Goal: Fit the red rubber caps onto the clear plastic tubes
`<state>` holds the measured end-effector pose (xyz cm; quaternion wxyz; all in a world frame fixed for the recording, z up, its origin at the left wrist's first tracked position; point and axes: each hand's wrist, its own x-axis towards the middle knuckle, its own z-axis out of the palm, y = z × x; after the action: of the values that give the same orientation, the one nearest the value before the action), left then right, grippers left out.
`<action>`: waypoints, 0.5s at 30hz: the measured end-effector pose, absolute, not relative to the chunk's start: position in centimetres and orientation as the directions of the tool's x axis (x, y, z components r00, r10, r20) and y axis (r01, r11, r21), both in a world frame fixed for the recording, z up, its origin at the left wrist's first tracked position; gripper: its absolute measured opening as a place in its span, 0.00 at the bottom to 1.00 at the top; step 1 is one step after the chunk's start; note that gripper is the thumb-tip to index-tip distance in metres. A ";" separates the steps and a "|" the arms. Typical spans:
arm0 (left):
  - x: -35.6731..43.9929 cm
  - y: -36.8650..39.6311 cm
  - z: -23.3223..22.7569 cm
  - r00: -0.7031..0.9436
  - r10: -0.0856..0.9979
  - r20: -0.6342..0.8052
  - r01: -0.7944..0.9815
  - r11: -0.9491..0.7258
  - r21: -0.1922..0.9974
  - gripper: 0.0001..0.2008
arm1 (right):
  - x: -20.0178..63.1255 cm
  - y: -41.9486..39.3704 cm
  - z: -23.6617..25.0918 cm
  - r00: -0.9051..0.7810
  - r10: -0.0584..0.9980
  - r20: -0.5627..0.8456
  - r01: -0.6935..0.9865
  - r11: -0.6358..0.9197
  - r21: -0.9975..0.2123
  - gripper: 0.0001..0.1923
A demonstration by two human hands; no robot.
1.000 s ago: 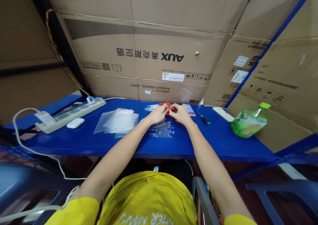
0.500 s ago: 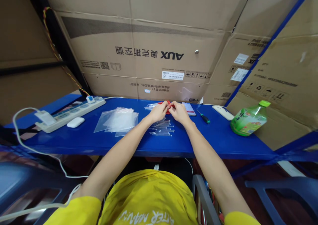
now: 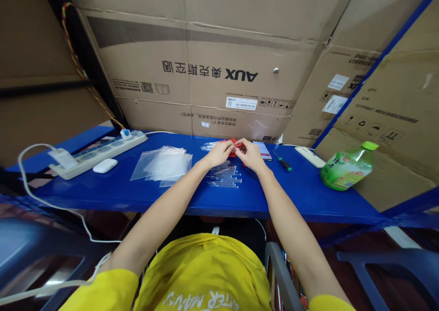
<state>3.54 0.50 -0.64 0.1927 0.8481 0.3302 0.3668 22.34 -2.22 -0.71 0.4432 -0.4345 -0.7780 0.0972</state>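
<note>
My left hand point(image 3: 220, 153) and my right hand point(image 3: 250, 156) meet at the back middle of the blue table. Their fingertips are closed together over small red pieces point(image 3: 232, 154), which the fingers partly cover. What exactly each pinch holds is too small to make out. Below the hands lies a loose row of thin clear tubes point(image 3: 224, 181). More clear tubes point(image 3: 208, 146) show beyond my left hand. To the left rests a stack of clear plastic bags point(image 3: 166, 164), flat on the table and apart from both hands.
Right of my hands are a phone point(image 3: 263, 151), a screwdriver point(image 3: 284, 163), a white slab-like device point(image 3: 310, 157) and a green bottle point(image 3: 347, 167). A power strip point(image 3: 103, 154) and white case point(image 3: 105, 165) sit left. Cardboard point(image 3: 206, 41) walls the back.
My right hand's fingers have spread slightly and shifted over the red pieces, more of which now show beside them. My left hand stays nearly in place. The camera view has shifted slightly.
</note>
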 end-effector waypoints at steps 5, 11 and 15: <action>3.4 0.1 -0.6 0.564 0.653 0.505 0.480 -0.757 0.442 0.09 | 22.6 -1.9 -1.0 -0.228 0.787 0.573 0.671 0.554 -0.493 0.08; 3.1 -0.4 -0.4 0.556 0.718 0.418 0.638 -0.691 0.340 0.12 | 22.1 -2.1 -0.8 -0.263 0.785 0.561 0.744 0.535 -0.400 0.08; 3.3 -0.6 -0.1 0.564 0.711 0.421 0.667 -0.692 0.274 0.13 | 21.8 -2.1 -0.8 -0.256 0.778 0.573 0.781 0.516 -0.351 0.09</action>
<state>3.25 -0.63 -0.14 0.0420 0.8833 0.3900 0.2567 21.81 -2.05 -0.76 0.3604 -0.4919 -0.7925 -0.0022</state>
